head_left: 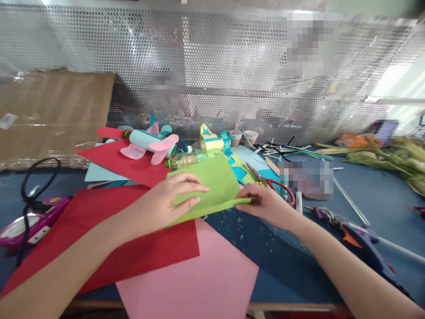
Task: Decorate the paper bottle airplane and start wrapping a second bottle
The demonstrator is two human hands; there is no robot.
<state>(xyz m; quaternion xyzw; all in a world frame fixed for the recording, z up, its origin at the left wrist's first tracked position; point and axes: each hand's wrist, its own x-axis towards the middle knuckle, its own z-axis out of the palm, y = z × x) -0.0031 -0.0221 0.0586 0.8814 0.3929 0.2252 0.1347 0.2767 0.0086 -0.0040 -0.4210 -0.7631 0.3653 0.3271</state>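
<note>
A sheet of lime green paper (215, 177) is held up over the table in the middle of the view, its near edge curled or folded. My left hand (181, 197) rests on its left side with the fingers stretched out. At the near right corner, my right hand (257, 201) pinches the green paper between thumb and fingers. Beneath and left of it lies a large red sheet (133, 248), with a pink sheet (195, 283) partly under that. Red-handled scissors (282, 186) lie just beyond my right hand.
Plastic bottles decorated with paper, one a blue and pink plane (146, 139), lie at the back. A glue gun (355, 239) is on the right, with a white glue stick (350, 201) near it. A purple device (40, 223) with a black cable sits left. Cardboard (56, 115) leans behind.
</note>
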